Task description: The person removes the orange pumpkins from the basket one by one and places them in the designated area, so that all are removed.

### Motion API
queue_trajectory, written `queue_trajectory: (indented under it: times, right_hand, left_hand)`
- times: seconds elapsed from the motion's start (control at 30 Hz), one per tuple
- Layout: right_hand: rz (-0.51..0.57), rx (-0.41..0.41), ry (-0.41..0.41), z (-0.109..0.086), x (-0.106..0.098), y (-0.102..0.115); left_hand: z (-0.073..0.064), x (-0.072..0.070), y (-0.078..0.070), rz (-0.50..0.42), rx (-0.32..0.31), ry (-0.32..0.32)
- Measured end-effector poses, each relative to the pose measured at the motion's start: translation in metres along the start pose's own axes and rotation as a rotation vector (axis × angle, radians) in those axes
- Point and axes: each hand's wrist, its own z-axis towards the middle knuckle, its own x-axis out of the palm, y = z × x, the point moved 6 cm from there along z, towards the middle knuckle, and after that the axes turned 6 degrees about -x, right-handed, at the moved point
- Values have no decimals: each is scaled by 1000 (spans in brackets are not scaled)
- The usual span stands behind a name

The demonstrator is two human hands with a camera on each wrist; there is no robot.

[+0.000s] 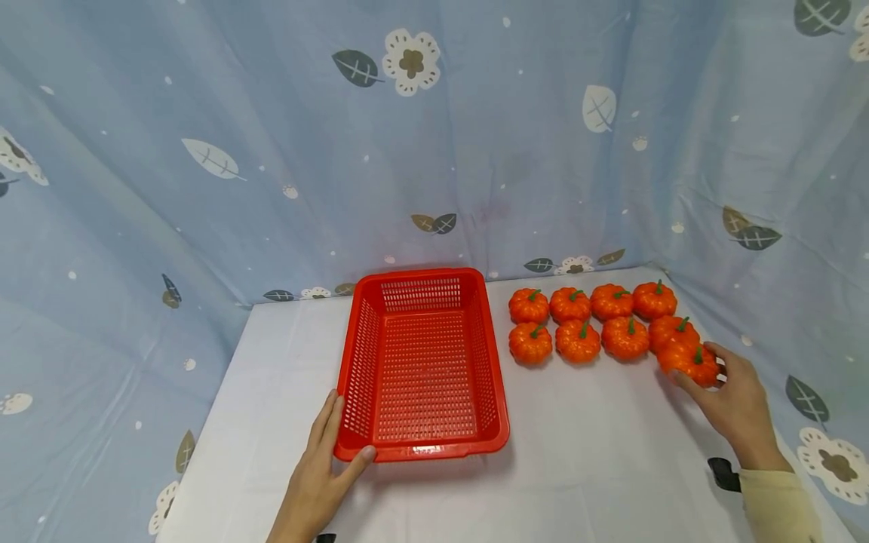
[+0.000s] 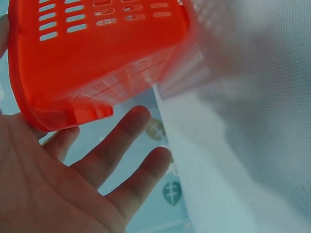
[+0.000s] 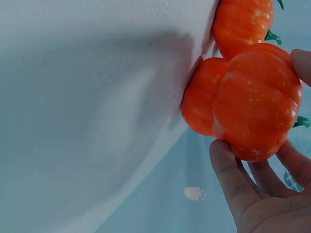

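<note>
A red plastic basket (image 1: 424,362) with slotted walls stands on the table, nothing inside it. At its near left corner rests my left hand (image 1: 315,460), thumb on the front rim and fingers along the left side. The left wrist view shows those fingers (image 2: 124,170) spread and nearly straight beside the basket corner (image 2: 63,97). On the far right, my right hand (image 1: 736,400) grips a small orange toy pumpkin (image 1: 689,364) with a green stem. Thumb and fingertips lie around that pumpkin in the right wrist view, where it overlaps another pumpkin (image 3: 201,97).
Several more toy pumpkins (image 1: 578,342) stand in two rows right of the basket. A white cloth covers the table (image 1: 570,445). Blue patterned curtains (image 1: 434,151) hang behind and at both sides.
</note>
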Motion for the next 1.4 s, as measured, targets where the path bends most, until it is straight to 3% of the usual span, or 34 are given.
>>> queue_trajectory:
  times: [0.4,0.9,1.4]
  right_hand:
    - [-38,-1,-13,-5,-1,-13]
    - [-20,131,68,-4,8,-26]
    - [2,182,124,-3,14,-33]
  left_hand:
    - [0,1,2,-4,22,-10]
    - [-1,0,2,-1,16,-11]
    - [0,1,4,2,-1,-16]
